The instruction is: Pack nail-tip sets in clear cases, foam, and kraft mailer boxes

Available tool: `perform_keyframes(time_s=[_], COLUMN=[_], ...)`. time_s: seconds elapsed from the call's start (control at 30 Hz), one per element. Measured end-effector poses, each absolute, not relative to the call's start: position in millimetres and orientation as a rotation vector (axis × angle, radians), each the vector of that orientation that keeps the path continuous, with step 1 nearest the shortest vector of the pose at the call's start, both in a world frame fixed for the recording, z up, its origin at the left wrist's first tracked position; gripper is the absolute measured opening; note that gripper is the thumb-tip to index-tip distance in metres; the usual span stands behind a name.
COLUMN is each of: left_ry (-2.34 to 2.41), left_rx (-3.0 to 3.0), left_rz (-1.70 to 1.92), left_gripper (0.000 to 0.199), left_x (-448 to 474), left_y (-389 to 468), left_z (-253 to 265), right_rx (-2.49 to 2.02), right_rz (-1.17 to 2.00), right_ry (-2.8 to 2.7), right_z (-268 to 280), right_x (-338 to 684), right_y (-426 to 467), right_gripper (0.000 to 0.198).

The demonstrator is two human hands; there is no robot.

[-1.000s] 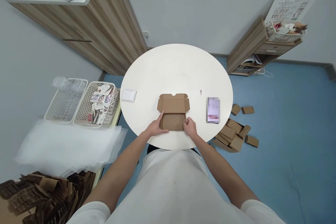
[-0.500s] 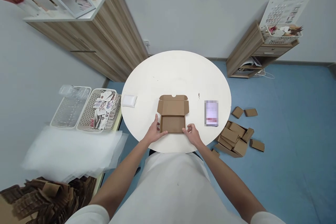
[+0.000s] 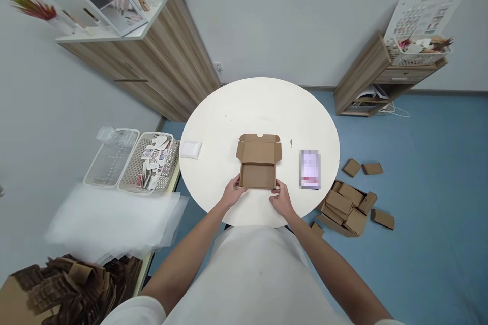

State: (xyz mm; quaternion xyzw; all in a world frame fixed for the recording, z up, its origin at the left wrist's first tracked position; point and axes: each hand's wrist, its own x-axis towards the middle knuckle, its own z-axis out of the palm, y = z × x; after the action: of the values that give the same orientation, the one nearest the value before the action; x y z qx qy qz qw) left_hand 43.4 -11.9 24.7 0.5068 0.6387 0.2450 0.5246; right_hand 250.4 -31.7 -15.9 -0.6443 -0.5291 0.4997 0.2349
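Note:
An open cardboard box (image 3: 258, 176) lies on the white round table (image 3: 263, 106), its flap lid (image 3: 259, 151) folded back away from me. I see nothing inside its tray. My left hand (image 3: 232, 193) grips the near left corner, thumb along the front edge and fingers against the side. At the near right corner, the fingers of my right hand (image 3: 282, 200) curl against the box, while the thumb sits just off the front edge. Left of the box is a small white packet (image 3: 190, 150). A phone-like item with a pixelated face (image 3: 310, 169) lies to the right.
On the floor at right, a carton (image 3: 339, 221) holds several small boxes, with others around it. At left stand white baskets (image 3: 125, 175), translucent sheets (image 3: 114, 218) and a pile of flat brown cardboard (image 3: 80, 289). A wooden cabinet (image 3: 179, 56) stands behind the table's left side.
The open box has slid a little away from me and slightly right across the table, both hands moving with it. My right thumb has come off its front edge. The view has shifted slightly.

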Motion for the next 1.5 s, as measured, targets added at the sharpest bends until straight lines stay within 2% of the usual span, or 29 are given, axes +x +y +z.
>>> perform_keyframes(time_s=[0.27, 0.6, 0.77, 0.93, 1.17, 1.27, 1.37, 1.5], left_ry=[1.507, 1.473, 1.465, 1.456, 1.445, 1.515, 1.692, 1.98], left_rx=[1.198, 0.987, 0.985, 0.981, 1.088, 1.228, 1.387, 1.407], left_rz=[0.626, 0.701, 0.716, 0.768, 0.785, 0.791, 0.853, 0.959], left_gripper=[0.059, 0.078, 0.074, 0.069, 0.06, 0.05, 0.039, 0.044], left_x=[55, 50, 38, 16, -36, -65, -102, -158], left_y=[15, 0, -9, -15, -11, -3, 7, 25], left_z=[20, 0, -4, -7, -6, 0, 6, 5], right_rx=[-1.769, -1.715, -1.718, -1.629, -1.713, -1.646, -1.63, -1.732], right_rz=[1.269, 1.207, 1.073, 0.906, 0.627, 0.66, 0.828, 1.158], right_ry=[-1.515, -1.451, -1.405, -1.454, -1.342, -1.467, -1.567, -1.566], right_z=[-17, -19, -17, -8, 12, 18, 21, 16], right_x=[265, 261, 250, 228, 192, 164, 126, 68], right_y=[1, -17, -33, -52, -63, -60, -49, -24], right_gripper=[0.071, 0.078, 0.076, 0.063, 0.064, 0.059, 0.05, 0.044])
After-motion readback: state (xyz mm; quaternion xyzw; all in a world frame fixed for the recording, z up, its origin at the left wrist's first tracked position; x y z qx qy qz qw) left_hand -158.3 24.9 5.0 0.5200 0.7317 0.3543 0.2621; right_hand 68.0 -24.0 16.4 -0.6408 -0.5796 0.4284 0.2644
